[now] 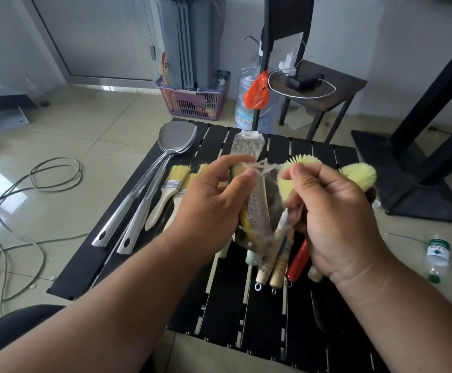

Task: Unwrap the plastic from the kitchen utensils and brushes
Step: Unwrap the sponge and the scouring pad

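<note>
My left hand [214,195] grips a plastic-wrapped utensil [257,211] with a yellow edge, held above the black slatted table [262,324]. My right hand [329,211] pinches a twisted strand of the clear plastic wrap [266,166] stretched between both hands. Beneath the hands lie several brushes with wooden handles [276,270] and one red handle [298,259]; yellow bristle heads [360,176] show behind my right hand. A wrapped grater-like utensil [247,145] lies at the table's far side. Steel spatulas [149,181] and pastry brushes [169,192] lie unwrapped on the left.
A purple basket [195,102], a water jug [249,103] with an orange bag and a small dark side table [319,90] stand behind. Cables [31,189] trail on the tiled floor at left. A plastic bottle [438,255] lies on the floor at right.
</note>
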